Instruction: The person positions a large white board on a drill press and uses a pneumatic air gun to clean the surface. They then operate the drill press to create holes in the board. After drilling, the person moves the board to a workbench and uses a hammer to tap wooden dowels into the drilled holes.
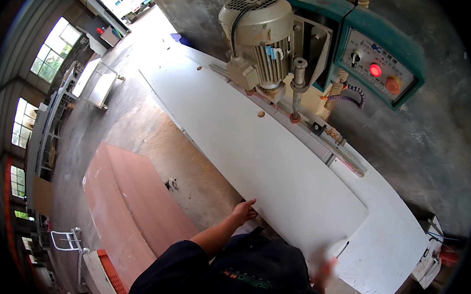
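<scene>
A long white panel lies across a white worktable, with round drilled holes near its far edge. My left hand is at the panel's near edge, its fingers apart and nothing seen in them; whether it touches the edge I cannot tell. My right hand is smeared by motion by the panel's near right corner. Something thin and dark shows beside it, but whether that hand holds it is unclear. Over the panel's far edge stands a drilling machine with a grey motor and a vertical metal rod.
A teal control box with a lit red button is at the far right. A metal fence rail runs along the panel's far edge. Stacked reddish-brown boards stand at my left, near a white trolley and an orange crate.
</scene>
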`<move>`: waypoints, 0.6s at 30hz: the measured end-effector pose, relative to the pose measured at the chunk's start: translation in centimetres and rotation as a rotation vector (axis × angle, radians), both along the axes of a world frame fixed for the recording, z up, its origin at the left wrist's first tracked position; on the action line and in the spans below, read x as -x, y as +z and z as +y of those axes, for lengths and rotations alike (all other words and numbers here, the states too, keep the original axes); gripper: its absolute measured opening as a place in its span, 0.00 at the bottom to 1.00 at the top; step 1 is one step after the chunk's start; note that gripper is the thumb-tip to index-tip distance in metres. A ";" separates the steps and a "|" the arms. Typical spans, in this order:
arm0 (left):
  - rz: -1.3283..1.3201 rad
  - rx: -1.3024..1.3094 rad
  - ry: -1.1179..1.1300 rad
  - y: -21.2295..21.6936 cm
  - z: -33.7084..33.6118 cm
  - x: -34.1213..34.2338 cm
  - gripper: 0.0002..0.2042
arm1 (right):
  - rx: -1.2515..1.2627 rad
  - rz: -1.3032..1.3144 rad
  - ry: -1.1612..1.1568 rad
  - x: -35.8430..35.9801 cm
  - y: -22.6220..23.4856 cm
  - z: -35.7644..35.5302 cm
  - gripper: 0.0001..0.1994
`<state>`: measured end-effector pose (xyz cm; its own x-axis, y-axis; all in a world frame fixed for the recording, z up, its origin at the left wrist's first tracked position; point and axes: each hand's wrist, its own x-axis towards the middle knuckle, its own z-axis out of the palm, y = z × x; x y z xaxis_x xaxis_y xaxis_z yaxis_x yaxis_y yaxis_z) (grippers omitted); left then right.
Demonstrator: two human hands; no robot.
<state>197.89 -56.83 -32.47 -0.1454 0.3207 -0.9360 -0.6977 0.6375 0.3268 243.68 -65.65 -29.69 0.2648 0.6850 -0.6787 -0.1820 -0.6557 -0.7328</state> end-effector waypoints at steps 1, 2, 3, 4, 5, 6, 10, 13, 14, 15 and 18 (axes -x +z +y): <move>-0.025 -0.053 0.020 -0.3 0.2 -0.2 0.23 | 0.036 0.065 -0.040 1.0 0.8 0.1 0.24; -0.049 -0.106 0.043 -0.6 0.6 -0.3 0.23 | 0.087 0.169 -0.147 1.7 1.7 0.4 0.26; 0.018 0.029 0.054 -0.8 1.0 -0.5 0.21 | 0.097 0.233 -0.215 1.8 1.7 0.3 0.27; 0.035 0.026 0.012 -1.1 0.9 -0.4 0.21 | 0.106 0.298 -0.283 1.9 1.7 0.4 0.28; 0.053 0.024 -0.029 -1.3 0.5 -0.5 0.22 | 0.068 0.326 -0.310 1.3 0.4 -0.2 0.28; 0.071 0.010 -0.085 -1.6 1.3 -0.3 0.22 | 0.019 0.236 -0.291 1.2 0.1 -0.6 0.28; 0.121 0.006 -0.005 4.2 2.5 -0.9 0.20 | -0.210 -0.292 -0.008 0.6 -0.9 -1.2 0.26; 0.227 -0.048 0.185 3.1 3.9 2.1 0.17 | -0.368 -0.368 -0.013 0.4 -2.4 -0.6 0.24; 0.137 -0.082 0.306 0.8 4.4 5.5 0.16 | -0.355 -0.401 0.025 0.5 -2.8 0.1 0.23; 0.168 -0.069 0.304 2.3 6.0 6.8 0.15 | -0.338 -0.450 0.038 0.4 -3.3 0.4 0.22; 0.267 -0.071 0.279 4.6 9.1 9.7 0.15 | -0.211 -0.769 0.123 4.5 -1.0 3.2 0.21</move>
